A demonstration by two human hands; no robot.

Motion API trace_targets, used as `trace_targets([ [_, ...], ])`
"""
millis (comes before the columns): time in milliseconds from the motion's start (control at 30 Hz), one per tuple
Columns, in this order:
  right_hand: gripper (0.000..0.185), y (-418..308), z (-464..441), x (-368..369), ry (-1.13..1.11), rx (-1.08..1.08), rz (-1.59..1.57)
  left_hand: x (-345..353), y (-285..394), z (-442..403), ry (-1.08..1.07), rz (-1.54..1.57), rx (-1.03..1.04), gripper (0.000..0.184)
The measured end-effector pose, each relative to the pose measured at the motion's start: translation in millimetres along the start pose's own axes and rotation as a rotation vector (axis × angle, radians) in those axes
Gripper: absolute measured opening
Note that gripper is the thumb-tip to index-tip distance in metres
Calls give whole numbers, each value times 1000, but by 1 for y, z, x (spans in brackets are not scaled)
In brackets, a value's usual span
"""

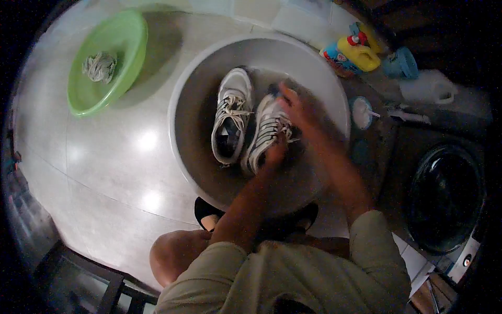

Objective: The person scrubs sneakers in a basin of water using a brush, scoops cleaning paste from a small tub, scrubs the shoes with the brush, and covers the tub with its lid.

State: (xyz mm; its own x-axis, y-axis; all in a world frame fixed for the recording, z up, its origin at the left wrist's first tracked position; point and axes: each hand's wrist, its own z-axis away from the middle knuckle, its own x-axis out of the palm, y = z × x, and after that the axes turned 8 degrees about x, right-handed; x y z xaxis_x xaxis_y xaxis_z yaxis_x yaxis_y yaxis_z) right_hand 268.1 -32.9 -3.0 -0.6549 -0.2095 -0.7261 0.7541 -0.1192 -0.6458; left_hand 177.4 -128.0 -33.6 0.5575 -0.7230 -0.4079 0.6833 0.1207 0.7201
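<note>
A wide pale basin point(180, 152) holds murky water and a pair of white sneakers with dark stripes. The left sneaker point(230, 115) lies on its sole with its laces loose and nothing touching it. My left hand point(277, 150) grips the right sneaker point(266, 123) around its opening; part of the fingers is hidden in the shoe. My right hand point(295, 107) is over the toe of that sneaker, blurred by motion, with its fingers bent around a small dark object point(274, 89) whose kind I cannot make out.
A light green basin point(137, 57) with a crumpled grey cloth point(100, 67) stands at the upper left. Yellow and blue detergent bottles point(351, 55), a blue cup point(400, 64), a whitish jug point(429, 86) and a white tub point(362, 112) line the right side. A dark round lid point(444, 199) lies lower right.
</note>
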Motion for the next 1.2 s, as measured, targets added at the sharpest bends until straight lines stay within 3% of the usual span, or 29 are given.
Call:
trace_targets([
  [33, 43, 0, 0, 1, 0, -2, -1, 4, -1, -2, 1, 0, -1, 36],
  [133, 46, -5, 3, 5, -34, 130, 28, 37, -16, -20, 590, -145, 215, 33],
  [167, 45, -8, 19, 18, 31, -129, 246, 50, -20, -26, 591, -124, 220, 33],
  [267, 43, -17, 25, 6, -51, -70, 222, 48, -17, -23, 266, -7, 115, 33],
  [333, 43, -16, 7, -13, -90, 126, 161, 48, -16, -21, 137, 23, 63, 34],
  [400, 42, -16, -4, -23, 27, 316, 175, 50, -16, -20, 111, 30, 44, 34],
  [433, 44, -17, 7, -17, -123, 301, 38, 51, -16, -21, 97, 37, 38, 34],
  [467, 44, -15, 15, -8, -120, 302, 46, 53, -15, -21, 91, 42, 38, 34],
  [533, 45, -22, 29, 8, 104, -362, 552, 54, -15, -20, 70, 47, 32, 34],
  [567, 46, -21, 27, 0, -79, -20, 396, 56, -15, -19, 66, 51, 31, 34],
  [600, 46, -24, 22, -12, -79, -18, 394, 56, -15, -18, 59, 50, 29, 34],
  [633, 46, -18, 11, -27, -91, 110, 137, 57, -17, -16, 52, 51, 24, 34],
  [700, 45, 2, -11, -38, 8, 296, 163, 57, -17, -15, 45, 54, 23, 34],
  [933, 46, 4, 0, -8, -246, 40, 404, 59, -20, -14, 46, 80, 23, 34],
  [1000, 44, 14, -24, -32, 43, 110, 247, 59, -23, -13, 42, 84, 20, 34],
  [1033, 43, 11, -24, -35, -34, 243, 321, 60, -24, -13, 37, 84, 18, 34],
  [1067, 43, 7, -19, -32, -32, 239, 327, 60, -23, -13, 39, 88, 16, 34],
  [1133, 46, -30, 20, -8, -258, 115, 443, 63, -21, -13, 31, 105, 19, 34],
  [1167, 49, -29, 33, 7, -251, -21, 485, 63, -22, -13, 32, 107, 25, 34],
  [1200, 49, -25, 27, 3, -250, -20, 485, 62, -23, -12, 31, 111, 27, 34],
])
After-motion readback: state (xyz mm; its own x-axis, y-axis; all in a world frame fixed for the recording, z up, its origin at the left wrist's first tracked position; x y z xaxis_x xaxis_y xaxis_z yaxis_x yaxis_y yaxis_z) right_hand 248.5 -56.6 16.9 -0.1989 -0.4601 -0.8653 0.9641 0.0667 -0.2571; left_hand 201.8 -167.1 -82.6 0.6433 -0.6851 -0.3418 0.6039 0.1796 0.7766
